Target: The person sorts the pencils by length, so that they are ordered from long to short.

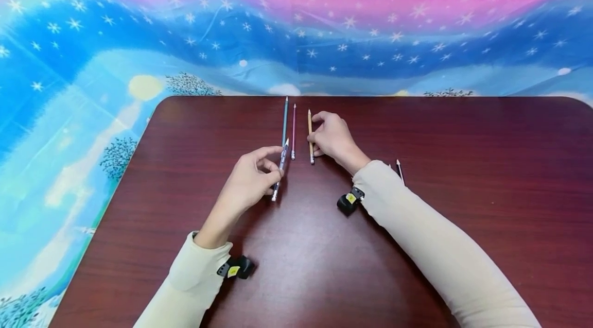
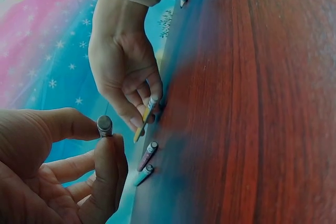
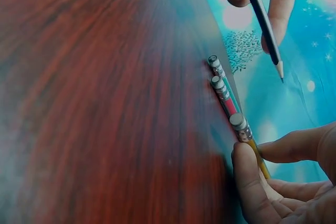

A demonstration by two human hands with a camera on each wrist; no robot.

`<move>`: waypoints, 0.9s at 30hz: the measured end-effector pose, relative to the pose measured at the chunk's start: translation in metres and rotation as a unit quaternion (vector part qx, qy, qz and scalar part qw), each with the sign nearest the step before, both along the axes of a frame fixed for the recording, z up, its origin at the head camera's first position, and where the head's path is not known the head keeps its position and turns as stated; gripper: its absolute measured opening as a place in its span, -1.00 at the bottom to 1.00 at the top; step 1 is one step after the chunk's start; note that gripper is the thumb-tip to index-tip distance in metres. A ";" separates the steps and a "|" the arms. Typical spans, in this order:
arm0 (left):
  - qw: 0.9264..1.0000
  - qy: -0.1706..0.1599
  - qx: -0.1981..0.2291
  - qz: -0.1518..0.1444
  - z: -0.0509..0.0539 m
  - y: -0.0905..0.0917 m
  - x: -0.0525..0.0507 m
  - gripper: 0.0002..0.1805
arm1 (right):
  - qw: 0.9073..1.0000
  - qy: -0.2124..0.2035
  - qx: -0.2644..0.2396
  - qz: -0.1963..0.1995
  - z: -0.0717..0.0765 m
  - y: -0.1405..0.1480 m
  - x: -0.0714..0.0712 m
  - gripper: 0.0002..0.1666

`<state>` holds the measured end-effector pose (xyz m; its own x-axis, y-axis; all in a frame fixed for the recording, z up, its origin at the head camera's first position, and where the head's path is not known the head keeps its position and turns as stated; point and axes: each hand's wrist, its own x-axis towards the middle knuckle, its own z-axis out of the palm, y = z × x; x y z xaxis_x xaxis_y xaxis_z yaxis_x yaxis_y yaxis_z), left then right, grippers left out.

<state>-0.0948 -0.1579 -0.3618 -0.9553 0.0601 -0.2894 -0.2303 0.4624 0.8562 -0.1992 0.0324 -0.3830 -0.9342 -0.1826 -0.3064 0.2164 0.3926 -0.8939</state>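
Observation:
My left hand [image 1: 245,179] pinches a dark pencil [image 3: 261,17] between thumb and fingers, its sharpened tip pointing away from me; in the left wrist view its end [image 2: 105,125] faces the camera. To the right, the thumb and fingers of my right hand [image 1: 334,136] hold a yellow pencil [image 1: 310,121], eraser end toward me. Between the hands, a teal pencil [image 1: 285,119] and a pink pencil [image 1: 294,130] lie side by side on the table, tips toward the far edge. The dark pencil partly covers the teal one's near end in the head view.
Beside my right sleeve [image 1: 417,230] lies a dark pencil [image 1: 400,172], partly hidden by the arm, with another tip by it. The brown wooden table [image 1: 486,173] ends at a far edge before a pink and blue snowflake cloth [image 1: 296,24]. Each wrist wears a small black camera [image 1: 347,204].

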 end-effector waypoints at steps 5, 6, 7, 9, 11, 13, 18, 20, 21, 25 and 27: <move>1.000 0.002 0.003 -0.003 0.001 0.001 -0.001 -0.42 | 1.000 0.013 0.002 -0.011 -0.002 -0.004 -0.004 -0.35; 1.000 0.002 0.004 -0.003 0.001 0.001 -0.001 -0.42 | 1.000 0.016 0.005 -0.012 -0.002 -0.005 -0.004 -0.36; 1.000 0.003 0.006 -0.002 0.001 0.001 -0.001 -0.42 | 1.000 0.020 0.009 -0.013 -0.003 -0.006 -0.005 -0.37; 1.000 0.005 0.008 0.000 0.001 0.001 -0.001 -0.41 | 0.999 0.027 0.016 -0.015 -0.003 -0.008 -0.005 -0.38; 1.000 0.006 0.008 0.002 0.000 0.000 0.000 -0.41 | 0.999 0.033 0.022 -0.016 -0.004 -0.011 -0.006 -0.40; 1.000 0.004 0.007 0.002 0.000 0.000 0.000 -0.41 | 0.999 0.034 0.030 -0.017 -0.004 -0.013 -0.007 -0.42; 1.000 0.001 0.004 0.000 0.000 0.001 0.001 -0.41 | 0.998 0.034 0.053 -0.014 -0.002 -0.018 -0.007 -0.43; 1.000 0.002 0.005 0.001 0.000 0.001 0.001 -0.41 | 0.997 0.034 0.062 -0.013 -0.001 -0.019 -0.008 -0.43; 1.000 0.003 0.005 0.001 0.000 0.001 0.001 -0.41 | 0.997 0.034 0.065 -0.013 -0.001 -0.019 -0.008 -0.43; 1.000 0.006 0.006 0.002 0.001 0.001 0.000 -0.41 | 0.997 0.032 0.072 -0.013 0.000 -0.020 -0.009 -0.41; 1.000 0.006 0.006 0.001 0.001 0.002 -0.001 -0.41 | 0.997 0.033 0.076 -0.012 0.000 -0.020 -0.009 -0.41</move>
